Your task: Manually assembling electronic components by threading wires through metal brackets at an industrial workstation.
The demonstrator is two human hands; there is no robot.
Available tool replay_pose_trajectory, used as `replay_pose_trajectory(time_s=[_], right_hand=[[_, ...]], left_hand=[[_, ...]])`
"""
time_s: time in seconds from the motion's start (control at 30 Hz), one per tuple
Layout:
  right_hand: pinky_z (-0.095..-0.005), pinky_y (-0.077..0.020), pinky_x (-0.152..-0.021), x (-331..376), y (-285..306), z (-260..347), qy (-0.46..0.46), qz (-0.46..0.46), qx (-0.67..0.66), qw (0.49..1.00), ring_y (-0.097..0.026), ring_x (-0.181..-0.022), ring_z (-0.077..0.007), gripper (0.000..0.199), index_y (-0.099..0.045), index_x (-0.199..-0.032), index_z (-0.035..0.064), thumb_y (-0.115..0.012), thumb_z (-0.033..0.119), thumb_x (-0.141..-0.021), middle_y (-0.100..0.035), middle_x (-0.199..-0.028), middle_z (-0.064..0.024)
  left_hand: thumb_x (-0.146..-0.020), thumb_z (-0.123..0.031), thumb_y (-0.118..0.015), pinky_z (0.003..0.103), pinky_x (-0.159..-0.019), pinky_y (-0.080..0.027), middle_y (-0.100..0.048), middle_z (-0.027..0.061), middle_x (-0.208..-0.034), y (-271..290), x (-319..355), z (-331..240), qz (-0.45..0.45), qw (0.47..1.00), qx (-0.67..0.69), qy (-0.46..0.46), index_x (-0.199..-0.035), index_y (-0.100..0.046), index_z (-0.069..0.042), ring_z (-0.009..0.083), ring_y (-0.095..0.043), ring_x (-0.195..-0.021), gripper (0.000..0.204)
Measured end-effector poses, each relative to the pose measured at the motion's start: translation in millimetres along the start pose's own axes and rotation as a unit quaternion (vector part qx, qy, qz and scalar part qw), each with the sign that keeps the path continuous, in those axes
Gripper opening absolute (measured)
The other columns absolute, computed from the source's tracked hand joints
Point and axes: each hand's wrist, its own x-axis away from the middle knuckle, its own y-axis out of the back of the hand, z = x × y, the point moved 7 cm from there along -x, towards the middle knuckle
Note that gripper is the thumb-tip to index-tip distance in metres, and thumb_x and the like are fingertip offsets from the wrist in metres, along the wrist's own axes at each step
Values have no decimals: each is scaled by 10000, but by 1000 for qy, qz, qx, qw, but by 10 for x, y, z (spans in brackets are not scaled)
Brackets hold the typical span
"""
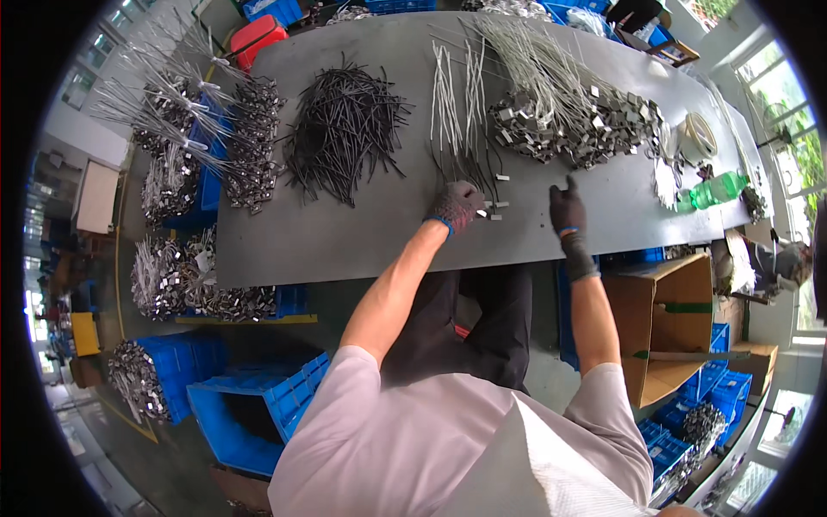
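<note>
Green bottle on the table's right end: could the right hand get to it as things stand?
Probably yes. The right hand is raised over bare grey table, and the green bottle lies farther right on the same side. Only small scattered parts lie between; nothing tall blocks the way, though it looks like a stretch.

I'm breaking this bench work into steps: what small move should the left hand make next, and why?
Probably close the left hand on the wire ends beneath its fingertips. It rests on them at the near end of the laid-out white wires, while the right hand is lifted, open and empty, beside them.
</note>
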Motion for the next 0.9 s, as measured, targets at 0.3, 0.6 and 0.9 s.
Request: replay_pose_trajectory(time_s=[0.3,0.6,0.9], right_hand=[[-535,-496,-926,-852,-107,-461,28,27,242,969,-613,-1098,-488,597,-433,-1463,149,-626,318,-924,-590,-1308,-253],[-525,-517,-907,-819,109,-394,-38,-63,85,994,-624,-1097,-459,488,-511,-1406,198,-605,310,-940,-582,-1272,-260],[-522,-526,-915,-1115,-32,-710,-119,-3,198,973,-615,-1112,-462,499,-531,-1353,89,-603,327,-921,-583,-1253,-289]], left_hand=[[-856,-394,-584,514,-782,-545,-708,224,-1004,1065,-327,503,-241,922,-272,135,-999,-723,-72,407,-692,-934,379],[-850,-434,-627,515,-925,-535,-681,200,-1228,1258,-590,988,-160,892,-316,279,-1199,-698,-93,398,-659,-1134,493],[-972,-326,-534,557,-846,-514,-673,244,-1107,866,-167,1008,-184,922,-289,182,-1184,-583,-60,458,-650,-1000,344]])
